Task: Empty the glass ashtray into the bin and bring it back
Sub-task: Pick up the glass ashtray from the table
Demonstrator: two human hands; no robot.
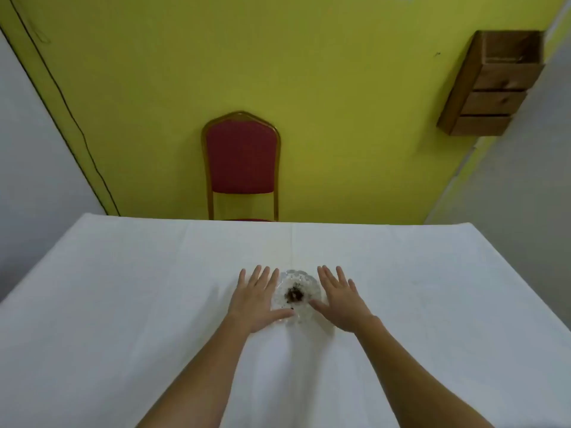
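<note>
A round cut-glass ashtray (304, 281) sits on the white tablecloth near the middle of the table, with a dark clump of ash in its bowl. My left hand (258, 299) lies flat on the cloth at the ashtray's left side, fingers spread, its thumb reaching across the ashtray's near rim. My right hand (341, 299) lies flat at the right side, fingers spread, thumb touching the near right rim. Neither hand holds anything. No bin is in view.
The table (123, 304) is covered by a white cloth and fills the lower half of the view. A red padded chair (241, 162) with a gold frame stands behind its far edge against a yellow wall. A wooden wall box (491, 84) hangs at upper right.
</note>
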